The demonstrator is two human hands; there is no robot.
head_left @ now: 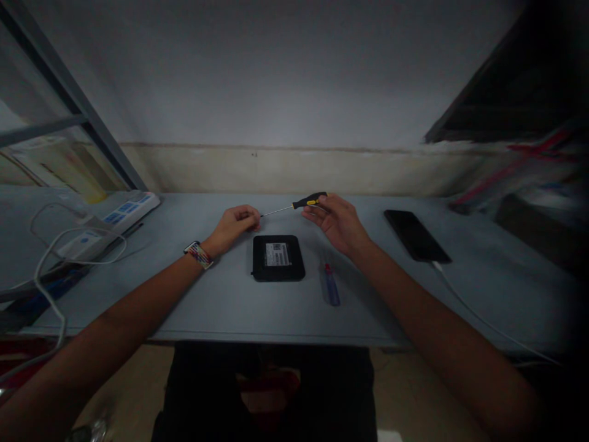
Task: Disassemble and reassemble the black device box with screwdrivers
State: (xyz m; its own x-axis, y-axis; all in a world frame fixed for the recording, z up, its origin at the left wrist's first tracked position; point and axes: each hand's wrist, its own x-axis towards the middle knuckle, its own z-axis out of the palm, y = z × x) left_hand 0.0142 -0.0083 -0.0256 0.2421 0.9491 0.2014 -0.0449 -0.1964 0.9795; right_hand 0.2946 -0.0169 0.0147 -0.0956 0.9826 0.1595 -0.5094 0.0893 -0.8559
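Observation:
A yellow-and-black screwdriver (309, 201) is held by its handle in my right hand (337, 222), with the metal shaft pointing left. Its dark tip ends right at the fingertips of my left hand (237, 227), which are pinched together. Whatever lies between those left fingers is too small to make out. Below and between the hands, a flat black square box (278, 273) with rounded corners and a white label rests on the table. Beside it on the right lies a second screwdriver (331, 288) with a clear bluish handle and a red collar.
The grey table (207, 313) meets a wall at the back. At right lies a black phone (416, 236) with a white cable (478, 310) plugged in. A white power strip (110, 227) with cords sits at left, near a yellowish clear container (73, 169) and a metal frame (96, 135).

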